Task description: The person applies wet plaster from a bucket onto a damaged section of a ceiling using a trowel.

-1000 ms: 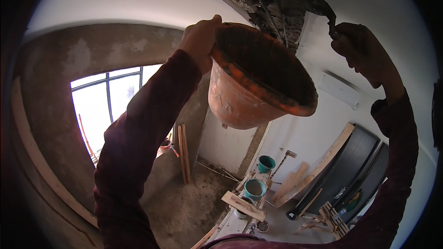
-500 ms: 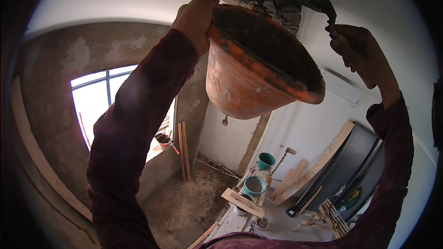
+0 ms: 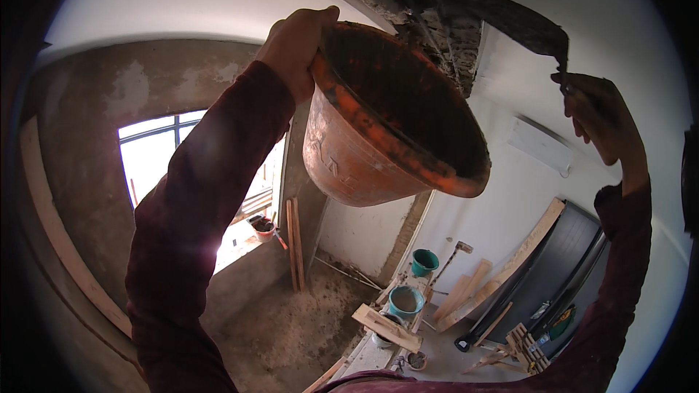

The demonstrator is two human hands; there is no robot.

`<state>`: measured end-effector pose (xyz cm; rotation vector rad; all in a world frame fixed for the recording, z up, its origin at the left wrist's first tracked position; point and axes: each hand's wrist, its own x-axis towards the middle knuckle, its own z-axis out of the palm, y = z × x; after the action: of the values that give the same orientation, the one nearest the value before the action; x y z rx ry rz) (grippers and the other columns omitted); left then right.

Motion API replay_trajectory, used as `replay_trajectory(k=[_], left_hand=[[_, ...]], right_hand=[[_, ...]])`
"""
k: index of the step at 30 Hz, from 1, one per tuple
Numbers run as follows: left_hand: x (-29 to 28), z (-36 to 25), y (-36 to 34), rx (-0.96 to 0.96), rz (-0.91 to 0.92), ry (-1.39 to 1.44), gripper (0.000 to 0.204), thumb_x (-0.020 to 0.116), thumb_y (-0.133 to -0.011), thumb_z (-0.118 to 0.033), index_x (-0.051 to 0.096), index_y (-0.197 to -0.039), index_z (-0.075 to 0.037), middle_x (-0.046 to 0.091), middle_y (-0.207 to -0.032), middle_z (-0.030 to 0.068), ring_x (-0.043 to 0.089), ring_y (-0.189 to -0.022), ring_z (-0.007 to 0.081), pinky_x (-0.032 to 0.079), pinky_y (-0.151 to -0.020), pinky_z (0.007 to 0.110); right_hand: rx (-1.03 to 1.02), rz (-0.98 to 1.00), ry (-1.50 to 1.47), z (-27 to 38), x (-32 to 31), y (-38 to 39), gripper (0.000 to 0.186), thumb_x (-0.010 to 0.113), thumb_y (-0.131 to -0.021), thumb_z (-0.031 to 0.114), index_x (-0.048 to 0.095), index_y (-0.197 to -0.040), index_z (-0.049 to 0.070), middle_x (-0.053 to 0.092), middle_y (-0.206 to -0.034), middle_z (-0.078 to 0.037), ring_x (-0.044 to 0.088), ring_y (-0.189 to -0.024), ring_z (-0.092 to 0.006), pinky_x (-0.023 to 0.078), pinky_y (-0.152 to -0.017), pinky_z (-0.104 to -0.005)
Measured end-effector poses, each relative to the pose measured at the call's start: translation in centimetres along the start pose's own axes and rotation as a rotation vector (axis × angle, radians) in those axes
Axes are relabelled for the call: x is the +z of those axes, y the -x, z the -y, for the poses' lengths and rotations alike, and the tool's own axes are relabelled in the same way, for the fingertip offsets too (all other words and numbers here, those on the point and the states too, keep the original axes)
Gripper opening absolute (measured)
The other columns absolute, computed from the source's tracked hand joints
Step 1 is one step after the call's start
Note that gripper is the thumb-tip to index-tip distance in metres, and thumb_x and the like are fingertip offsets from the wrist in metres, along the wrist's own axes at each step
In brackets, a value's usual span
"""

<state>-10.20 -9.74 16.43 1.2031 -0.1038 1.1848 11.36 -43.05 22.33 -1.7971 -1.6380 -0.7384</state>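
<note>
I hold a worn orange bucket [image 3: 364,160] aloft, tilted, with my left hand [image 3: 295,51] closed on its rim at the upper left; its inside is dark, and I cannot make out the contents. At upper right, my right hand [image 3: 597,113] grips the handle of a dark, dirty trowel [image 3: 524,25], whose blade is raised beside a rough, dark opening [image 3: 444,47] overhead with rods or conduits in it. Whether the blade touches that surface I cannot tell.
A bright window [image 3: 149,156] has a small bucket [image 3: 261,227] on its sill. Below, green buckets [image 3: 424,262] and boards [image 3: 386,327] sit on a plank platform. Timber [image 3: 513,262] and dark panels [image 3: 546,276] lean at the right wall, below a white air conditioner [image 3: 537,144].
The bucket and my left hand rose, then came down and moved a little left. My right hand and the trowel have shifted right and downward.
</note>
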Motion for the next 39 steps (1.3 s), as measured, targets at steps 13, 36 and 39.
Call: replay_trajectory(k=[13, 36, 39], left_hand=[[1.7, 0.9, 0.8, 0.086, 0.032, -0.075, 0.025, 0.060, -0.097, -0.021, 0.060, -0.102, 0.004, 0.068, -0.092, 0.0152, 0.068, -0.080, 0.0241, 0.058, -0.078, 0.038], [2.5, -0.5, 0.4, -0.011, 0.051, 0.004, 0.021, 0.057, -0.091, -0.013, 0.064, -0.100, 0.004, 0.069, -0.092, 0.0150, 0.068, -0.080, 0.0246, 0.058, -0.076, 0.035], [2.5, -1.1, 1.2, 0.000, 0.090, -0.001, 0.017, 0.057, -0.088, -0.009, 0.062, -0.096, 0.005, 0.066, -0.087, 0.0142, 0.067, -0.070, 0.0234, 0.060, -0.064, 0.036]], right_hand=[[-0.021, 0.096, 0.103, 2.1, 0.0, -2.0, 0.033, 0.061, -0.096, 0.029, 0.066, -0.110, -0.001, 0.058, -0.069, -0.002, 0.053, -0.053, -0.0076, 0.044, -0.047, -0.0239], [0.006, -0.059, 0.021, -2.2, -4.4, 2.5, 0.031, 0.061, -0.094, 0.019, 0.066, -0.113, -0.004, 0.055, -0.067, 0.000, 0.051, -0.054, -0.0047, 0.044, -0.049, -0.0226], [-0.116, -0.064, -0.025, -2.7, -4.5, 3.0, 0.029, 0.064, -0.094, 0.018, 0.066, -0.112, -0.005, 0.057, -0.068, -0.001, 0.053, -0.055, -0.0055, 0.046, -0.049, -0.0230]])
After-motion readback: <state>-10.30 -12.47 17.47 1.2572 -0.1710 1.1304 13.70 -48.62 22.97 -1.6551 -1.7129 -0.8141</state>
